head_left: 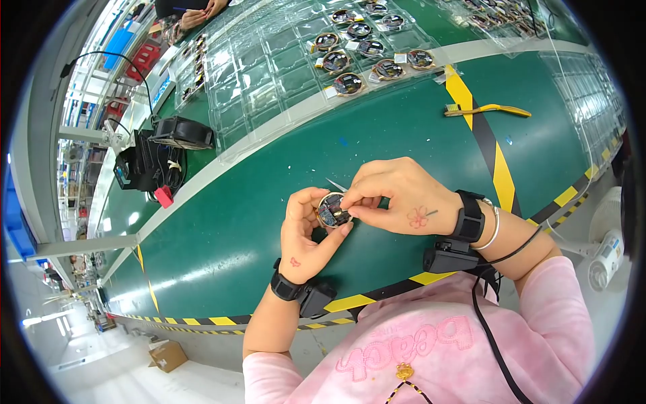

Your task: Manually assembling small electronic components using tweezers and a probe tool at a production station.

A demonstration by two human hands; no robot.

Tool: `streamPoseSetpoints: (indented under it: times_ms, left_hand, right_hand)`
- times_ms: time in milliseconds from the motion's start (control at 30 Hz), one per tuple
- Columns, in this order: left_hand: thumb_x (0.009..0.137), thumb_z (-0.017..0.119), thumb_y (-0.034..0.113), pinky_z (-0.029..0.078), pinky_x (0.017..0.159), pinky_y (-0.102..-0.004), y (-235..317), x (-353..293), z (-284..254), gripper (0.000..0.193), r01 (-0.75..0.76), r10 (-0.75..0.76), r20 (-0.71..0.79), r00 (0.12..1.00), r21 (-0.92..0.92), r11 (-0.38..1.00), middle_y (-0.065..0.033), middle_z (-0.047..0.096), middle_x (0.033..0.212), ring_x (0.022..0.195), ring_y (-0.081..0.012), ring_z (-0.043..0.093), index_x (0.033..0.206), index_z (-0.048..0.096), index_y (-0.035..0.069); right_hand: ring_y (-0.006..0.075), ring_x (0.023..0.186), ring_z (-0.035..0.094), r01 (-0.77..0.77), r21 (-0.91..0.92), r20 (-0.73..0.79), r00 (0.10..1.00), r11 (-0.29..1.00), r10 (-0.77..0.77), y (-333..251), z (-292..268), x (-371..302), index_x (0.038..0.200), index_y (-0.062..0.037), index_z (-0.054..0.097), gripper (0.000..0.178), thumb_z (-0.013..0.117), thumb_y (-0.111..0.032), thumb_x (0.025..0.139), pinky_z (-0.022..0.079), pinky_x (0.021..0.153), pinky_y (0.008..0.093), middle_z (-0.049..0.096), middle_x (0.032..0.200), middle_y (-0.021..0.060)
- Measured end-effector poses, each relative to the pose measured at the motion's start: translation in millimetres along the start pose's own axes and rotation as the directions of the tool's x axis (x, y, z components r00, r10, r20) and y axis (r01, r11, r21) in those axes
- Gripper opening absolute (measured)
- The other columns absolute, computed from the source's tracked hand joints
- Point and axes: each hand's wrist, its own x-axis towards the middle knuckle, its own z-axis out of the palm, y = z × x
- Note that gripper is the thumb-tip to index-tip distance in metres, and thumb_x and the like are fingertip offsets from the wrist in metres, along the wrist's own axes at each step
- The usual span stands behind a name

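A left hand (306,237) clamps a round circuit unit (330,209) by its rim above a green table (249,195).
The right hand (397,197) holds thumb and fingers at the unit's exposed face; whether they pinch anything cannot be told. Work appears unfinished, with components uncovered; how much remains is unclear. Similar units (348,84) sit in a clear tray (269,75) beyond.

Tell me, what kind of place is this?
It looks like an electronics factory or workshop. There's a long green worktable with yellow-and-black striped tape, and clear plastic trays with round electronic parts. The person's left hand holds a similar round part.
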Motion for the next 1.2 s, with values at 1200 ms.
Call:
streamPoseSetpoints:
  times_ms: [1200]
  left_hand:
    - [0.088, 0.056, -0.008, 0.046, 0.052, -0.0185, -8.6, -2.3, 0.3, 0.027, 0.005, -0.003, -0.041, 0.999, 0.027, 1.000, -0.0057, 0.065, 0.088, 0.067, -0.0060, 0.060, 0.114, 0.052, 0.002]
  right_hand:
    - [0.0212, 0.072, 0.064, 0.245, -0.274, -0.127, 0.949, 0.930, -0.287, 5.4, 20.2, -3.9, 0.091, -0.0125, 0.069, 0.018, 0.076, -0.008, 0.074, 0.052, 0.060, 0.0314, 0.065, 0.087, 0.0025]
